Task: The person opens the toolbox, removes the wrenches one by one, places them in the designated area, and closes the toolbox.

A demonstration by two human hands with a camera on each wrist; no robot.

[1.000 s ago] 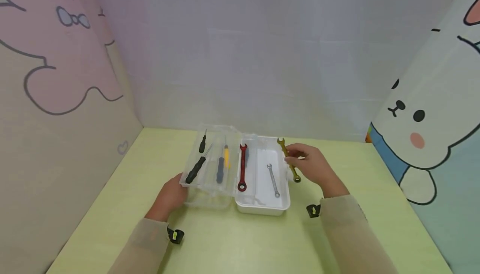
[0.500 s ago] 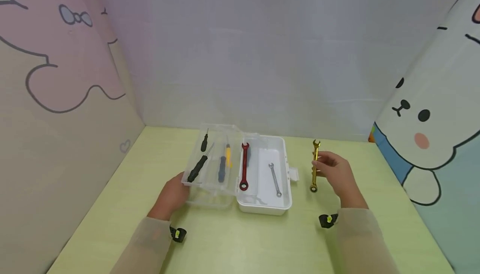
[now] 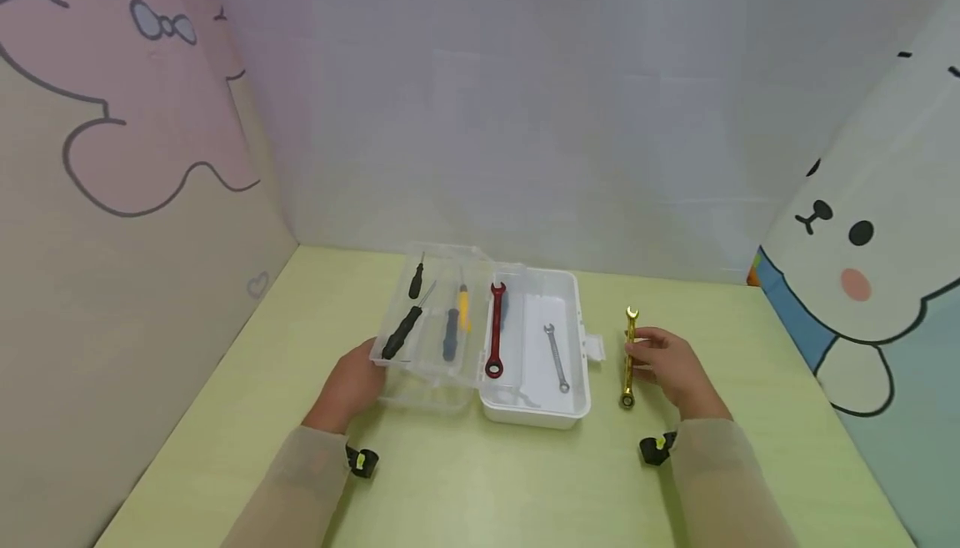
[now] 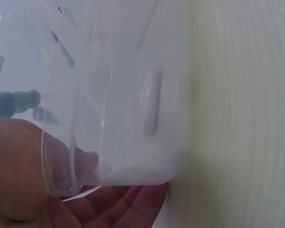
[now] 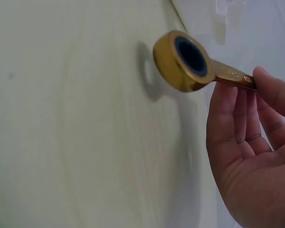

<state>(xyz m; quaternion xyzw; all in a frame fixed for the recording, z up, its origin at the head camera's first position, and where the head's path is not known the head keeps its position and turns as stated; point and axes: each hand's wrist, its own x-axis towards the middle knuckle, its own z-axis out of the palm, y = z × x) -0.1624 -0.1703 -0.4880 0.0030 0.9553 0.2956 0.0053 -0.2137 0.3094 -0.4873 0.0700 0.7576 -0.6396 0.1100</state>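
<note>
My left hand (image 3: 347, 385) holds the near-left corner of a raised clear plastic tray (image 3: 431, 356), joined to a white toolbox (image 3: 536, 421). The left wrist view shows the thumb over the clear wall (image 4: 128, 161) and the fingers beneath. To the right of the box, my right hand (image 3: 671, 369) pinches a gold combination wrench (image 3: 628, 385) by its shaft. Its ring end (image 5: 171, 66) points towards me, above its shadow on the table. A red wrench (image 3: 496, 331) lies on clear plastic at the box's left, and a silver wrench (image 3: 557, 358) lies inside the box.
Several screwdrivers lie in the tray, among them a large black one (image 3: 402, 334), a small black one (image 3: 416, 281) and a yellow-handled one (image 3: 463, 308). A white latch (image 3: 595, 348) sticks out from the box's right side. Curtain-like walls (image 3: 480, 114) border the table (image 3: 465, 481).
My right hand has carried the gold wrench away from the box to the right, turned it nearly straight, then brought it nearer to me. The left hand keeps its hold on the tray.
</note>
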